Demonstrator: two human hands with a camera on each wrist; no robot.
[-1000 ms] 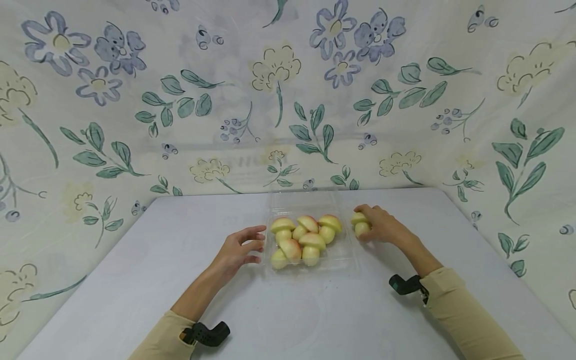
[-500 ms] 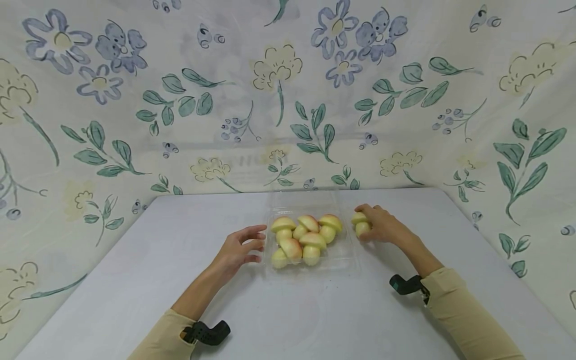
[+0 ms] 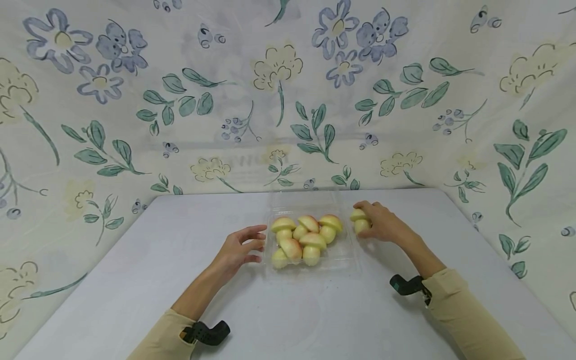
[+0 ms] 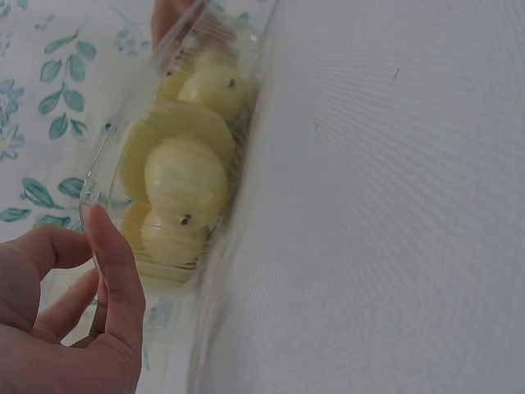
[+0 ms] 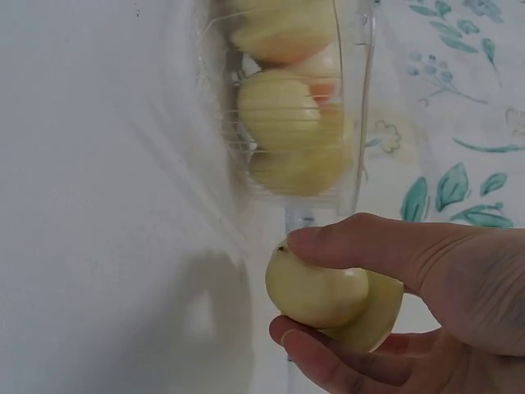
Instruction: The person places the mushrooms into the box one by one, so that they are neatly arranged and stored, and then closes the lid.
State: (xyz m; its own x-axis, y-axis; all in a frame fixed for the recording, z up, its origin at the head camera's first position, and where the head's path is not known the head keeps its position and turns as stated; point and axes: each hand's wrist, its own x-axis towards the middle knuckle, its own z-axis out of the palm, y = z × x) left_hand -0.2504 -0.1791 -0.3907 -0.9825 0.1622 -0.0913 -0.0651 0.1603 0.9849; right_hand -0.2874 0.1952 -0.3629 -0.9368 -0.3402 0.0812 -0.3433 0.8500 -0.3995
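My right hand [image 3: 382,223] grips a pale yellow mushroom-shaped piece [image 3: 362,226] just right of the clear plastic box [image 3: 310,201]. In the right wrist view, the thumb lies on one side of its rounded stem [image 5: 316,287] and fingers curl round the other; the cap is partly hidden. Several similar pieces [image 3: 313,241] with reddish tops fill the box, mostly toward its left and middle. My left hand [image 3: 232,252] has its loosely bent fingers at the left side of the box. In the left wrist view, its fingertips [image 4: 100,220] meet the rim.
The box's transparent lid [image 3: 302,196] stands raised at the back. A white table [image 3: 288,315] lies under everything, with a floral-patterned sheet [image 3: 288,110] hanging behind its far edge. Black wrist cameras [image 3: 211,334] stick out from both sleeves.
My right hand and the mushroom-shaped piece in it have shifted very slightly upward in the head view. The left hand and the box stay in place.
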